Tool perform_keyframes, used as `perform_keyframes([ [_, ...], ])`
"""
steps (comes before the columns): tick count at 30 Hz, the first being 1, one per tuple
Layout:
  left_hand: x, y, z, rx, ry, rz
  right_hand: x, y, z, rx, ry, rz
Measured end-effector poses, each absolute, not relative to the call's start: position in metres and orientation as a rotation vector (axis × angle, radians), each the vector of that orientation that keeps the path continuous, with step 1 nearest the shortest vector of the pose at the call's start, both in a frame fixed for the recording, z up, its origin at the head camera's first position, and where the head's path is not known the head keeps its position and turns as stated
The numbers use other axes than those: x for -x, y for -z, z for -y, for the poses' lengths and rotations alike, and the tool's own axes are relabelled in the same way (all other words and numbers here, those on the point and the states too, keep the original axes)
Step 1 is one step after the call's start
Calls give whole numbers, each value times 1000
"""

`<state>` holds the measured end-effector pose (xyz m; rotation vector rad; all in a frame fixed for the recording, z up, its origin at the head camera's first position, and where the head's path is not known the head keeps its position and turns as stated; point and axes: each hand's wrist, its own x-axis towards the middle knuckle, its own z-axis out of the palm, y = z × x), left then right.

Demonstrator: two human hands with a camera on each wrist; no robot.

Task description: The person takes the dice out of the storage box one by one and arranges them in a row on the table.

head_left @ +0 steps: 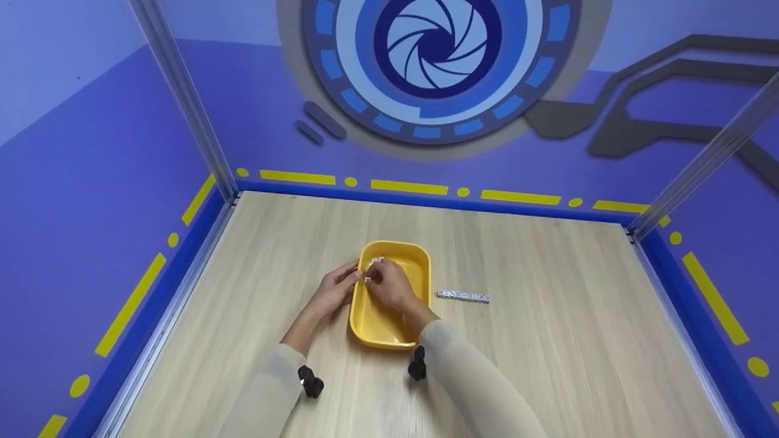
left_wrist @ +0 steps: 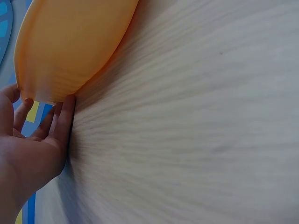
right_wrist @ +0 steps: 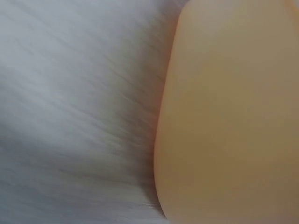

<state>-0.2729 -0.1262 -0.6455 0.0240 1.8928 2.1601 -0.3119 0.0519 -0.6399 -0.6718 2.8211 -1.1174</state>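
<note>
A yellow plastic tub [head_left: 389, 331] stands on the table, with several small white dice [head_left: 376, 260] near its far left corner. My right hand [head_left: 389, 285] reaches into the tub, its bent fingers and thumb pinching a white die [head_left: 367, 280] by the left wall. Against the outside of that wall rests my left hand [head_left: 336, 291], thumb near the rim and fingers extended. In the left wrist view, my left hand [left_wrist: 39, 140] touches the end of the tub [left_wrist: 74, 46] with its fingertips. Only the tub's side [right_wrist: 229, 112] and tabletop show in the right wrist view; my right hand is hidden there.
To the right of the tub, a straight row of white dice [head_left: 464, 296] lies on the wood-grain table [head_left: 548, 340]. Blue-purple panels [head_left: 255, 109] with metal corner posts [head_left: 188, 97] enclose the table at the back and both sides.
</note>
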Motion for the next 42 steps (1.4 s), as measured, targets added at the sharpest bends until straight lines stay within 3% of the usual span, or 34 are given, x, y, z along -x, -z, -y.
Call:
perform_keyframes([
  [12,271,647,128,-7,-2154,-1855,306,610,-69,763,1173,-2769],
  [23,268,647,127,25,-2100,-1898,310,560,-165,818,1185,-2771],
  [33,268,648,128,50,-2094,-1892,300,589,-265,646,1142,-2893],
  [42,269,643,128,-21,-2124,-1874,288,612,-323,521,999,-2874],
])
